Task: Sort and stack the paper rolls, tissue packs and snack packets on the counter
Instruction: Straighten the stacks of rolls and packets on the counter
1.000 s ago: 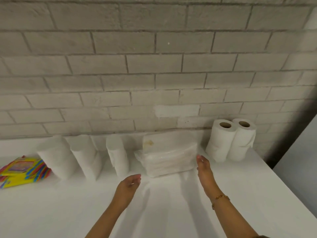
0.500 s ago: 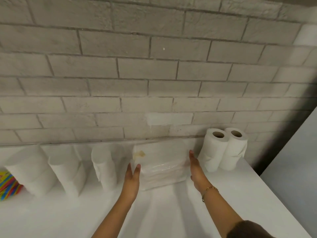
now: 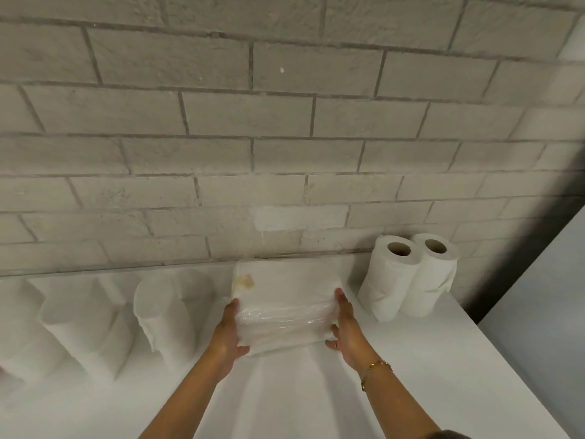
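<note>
- Lower centre of the frame: a stack of plastic-wrapped tissue packs (image 3: 285, 299) sits on the white table (image 3: 411, 384), its back edge near the brick wall (image 3: 285, 122).
- The left grip (image 3: 226, 335), a bare hand, is clamped on the stack's left end, thumb hooked round the front lower edge.
- The right grip (image 3: 346, 331), wearing a gold bracelet (image 3: 375, 369), is clamped on the right end the same way.
- Two upright paper rolls (image 3: 411, 277) stand just beside the stack at right; washed-out rolls (image 3: 158, 312) line the left.
- To do this well, I would squeeze evenly from both ends and keep the stack level, since the slick wrapping may let the packs slide apart. It should also be kept clear of the neighbouring rolls.
</note>
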Motion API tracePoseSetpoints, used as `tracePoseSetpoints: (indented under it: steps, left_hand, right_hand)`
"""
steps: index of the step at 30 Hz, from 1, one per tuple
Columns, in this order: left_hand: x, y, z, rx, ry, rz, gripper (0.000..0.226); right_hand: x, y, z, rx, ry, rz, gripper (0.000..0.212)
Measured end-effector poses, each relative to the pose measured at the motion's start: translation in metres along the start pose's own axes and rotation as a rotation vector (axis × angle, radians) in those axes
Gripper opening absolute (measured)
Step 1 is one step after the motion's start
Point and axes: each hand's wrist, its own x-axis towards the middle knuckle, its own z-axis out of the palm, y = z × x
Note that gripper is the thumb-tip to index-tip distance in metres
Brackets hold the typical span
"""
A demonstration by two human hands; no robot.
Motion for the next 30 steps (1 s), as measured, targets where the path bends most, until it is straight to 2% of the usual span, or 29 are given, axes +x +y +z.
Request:
tracePoseSetpoints:
  steps: [5, 17, 20, 22, 24, 27, 30]
  left_hand:
    - [0.018, 0.010, 0.020, 0.020, -0.042, -0.028, 0.057]
    - [0.025, 0.014, 0.048, 0.087, -0.070, -0.014, 0.066]
    - [0.023, 0.014, 0.048, 0.136, -0.073, -0.038, 0.077]
    - [0.024, 0.013, 0.045, 0.146, -0.078, -0.028, 0.094]
    - [0.019, 0.016, 0.040, 0.158, -0.050, -0.033, 0.103]
    - [0.000, 0.020, 0.033, 0.175, -0.003, 0.018, 0.078]
    - [-0.017, 0.013, 0.010, 0.230, 0.052, 0.037, 0.069]
  right_hand:
    - [0.011, -0.012, -0.008, 0.008, 0.039, 0.006, 0.073]
    - [0.022, -0.037, -0.020, -0.003, -0.008, 0.056, 0.091]
    - [0.020, -0.038, -0.023, 0.010, -0.034, 0.035, 0.090]
    - [0.017, -0.037, -0.025, 0.063, -0.031, -0.016, 0.090]
    - [0.012, -0.034, -0.025, 0.150, 0.004, -0.089, 0.078]
    - [0.001, -0.017, -0.020, 0.274, 0.096, -0.182, 0.068]
    - [-0.013, 0.009, -0.004, 0.316, 0.157, -0.186, 0.063]
